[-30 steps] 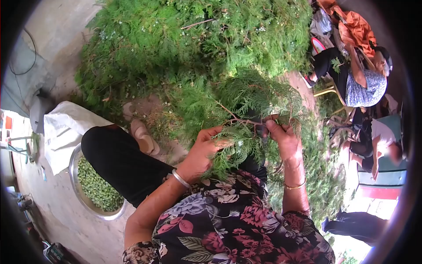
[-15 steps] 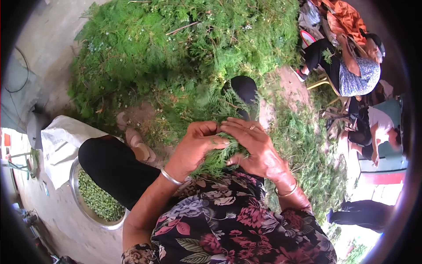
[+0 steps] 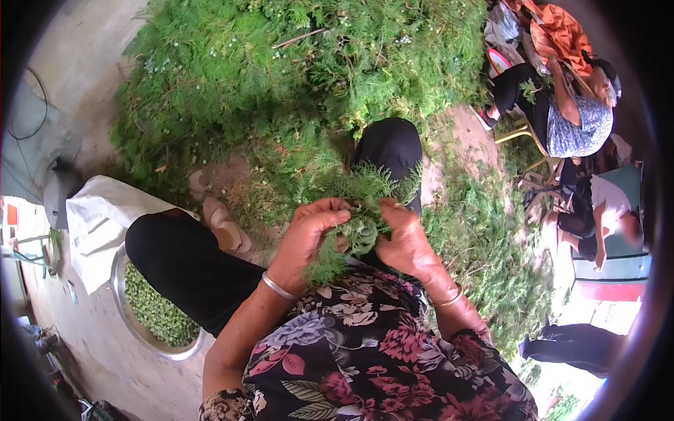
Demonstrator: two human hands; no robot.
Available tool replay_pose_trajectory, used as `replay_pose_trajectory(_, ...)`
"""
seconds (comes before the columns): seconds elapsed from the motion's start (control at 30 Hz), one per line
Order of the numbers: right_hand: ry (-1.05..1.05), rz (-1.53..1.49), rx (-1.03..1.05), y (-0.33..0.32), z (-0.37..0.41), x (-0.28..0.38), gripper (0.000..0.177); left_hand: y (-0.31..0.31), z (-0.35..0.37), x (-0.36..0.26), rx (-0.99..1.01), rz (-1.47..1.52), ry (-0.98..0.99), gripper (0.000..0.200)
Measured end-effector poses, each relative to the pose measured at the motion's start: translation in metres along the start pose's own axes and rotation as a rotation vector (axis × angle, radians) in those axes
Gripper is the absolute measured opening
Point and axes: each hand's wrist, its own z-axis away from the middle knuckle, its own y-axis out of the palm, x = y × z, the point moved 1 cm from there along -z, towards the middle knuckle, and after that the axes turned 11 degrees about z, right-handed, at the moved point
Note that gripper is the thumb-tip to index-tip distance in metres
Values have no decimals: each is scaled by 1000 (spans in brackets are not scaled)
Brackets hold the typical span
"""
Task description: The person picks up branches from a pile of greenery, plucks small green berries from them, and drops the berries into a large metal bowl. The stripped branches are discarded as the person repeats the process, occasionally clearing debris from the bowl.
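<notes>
Above my lap, my left hand (image 3: 307,237) is closed around a leafy green conifer sprig (image 3: 326,261), its fingertips pinched near the stems. My right hand (image 3: 406,240) is closed at the other side of the same sprig, fingers curled and partly hidden by the foliage. The sprig's feathery tips spread upward between the hands and hang below the left one. By my left knee stands a round metal basin (image 3: 121,298) holding many small green cones or berries (image 3: 156,309).
A large heap of cut conifer branches (image 3: 281,77) lies ahead, with more greenery (image 3: 484,238) along the right. A white sack (image 3: 98,224) rests beside the basin. Two people sit at the right, one in a patterned top (image 3: 579,126). A dark garment or leg (image 3: 576,347) shows lower right.
My hands have moved slightly apart and the right hand has turned, uncovering more of the sprig between them. The view has shifted a little.
</notes>
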Motion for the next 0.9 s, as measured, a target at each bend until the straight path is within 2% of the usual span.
replay_pose_trajectory(0.03,-71,136,-6,5,0,-4,36,0,2,0,-9,3,-12,9)
replay_pose_trajectory(0.17,-11,158,-22,6,-2,1,31,18,10,-4,-91,27,31,7)
replay_pose_trajectory(0.27,-36,110,-22,9,-4,5,25,3,8,-1,13,37,18,11)
replay_pose_trajectory(0.4,-72,190,-67,15,-1,1,25,5,10,-1,-48,-58,34,10)
replay_pose_trajectory(0.47,-121,293,-126,16,1,3,25,1,12,-7,-88,-255,112,8)
replay_pose_trajectory(0.5,-121,290,-125,15,3,3,25,1,15,-8,-92,-257,111,8)
replay_pose_trajectory(0.57,-251,370,-99,13,6,4,25,4,21,-12,-124,-442,240,7)
replay_pose_trajectory(0.6,-319,393,-77,14,7,0,25,2,22,-13,-128,-443,238,7)
replay_pose_trajectory(0.67,-345,424,-97,17,9,1,25,-4,27,-19,-154,-838,355,6)
replay_pose_trajectory(0.7,-374,461,-120,18,9,1,25,-6,30,-22,-158,-839,356,6)
replay_pose_trajectory(0.77,-321,493,-143,19,13,-15,23,-9,39,-32,-290,-545,580,8)
replay_pose_trajectory(0.83,-329,424,-173,14,15,-20,19,-40,38,-57,-235,-30,323,13)
replay_pose_trajectory(0.9,-326,406,-129,13,15,-19,18,-41,49,-63,-174,-27,293,16)
